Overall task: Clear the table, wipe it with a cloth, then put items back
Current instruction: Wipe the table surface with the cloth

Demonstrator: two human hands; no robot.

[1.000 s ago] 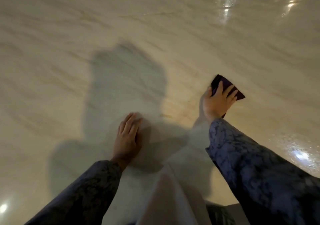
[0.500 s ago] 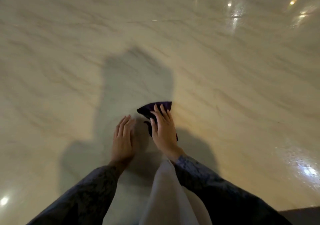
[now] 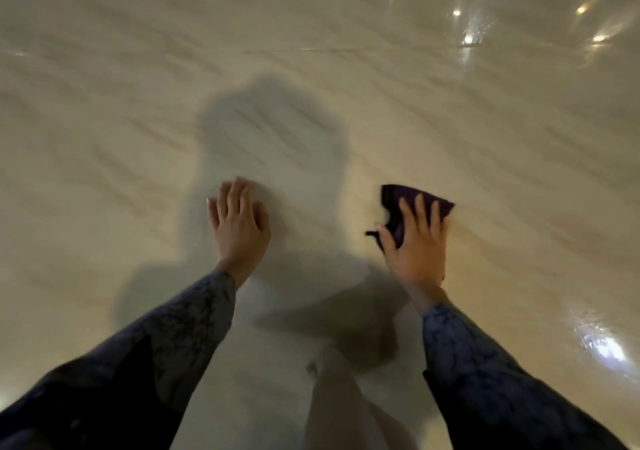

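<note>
A glossy, cream marble table fills the head view. My right hand lies flat with straight fingers on a dark purple cloth and presses it to the surface right of centre. The cloth sticks out beyond the fingertips and to the left of the thumb. My left hand rests palm down on the bare marble, fingers straight, about a hand's width left of the cloth. Both forearms wear dark patterned sleeves.
My shadow falls across the middle of the marble. Lamp reflections glint at the far right and a bright patch at the near right. A pale strip of fabric hangs between my arms at the bottom edge.
My right hand has slid the cloth back to the right, away from the left hand, after sweeping it left beside that hand. The left hand stays planted.
</note>
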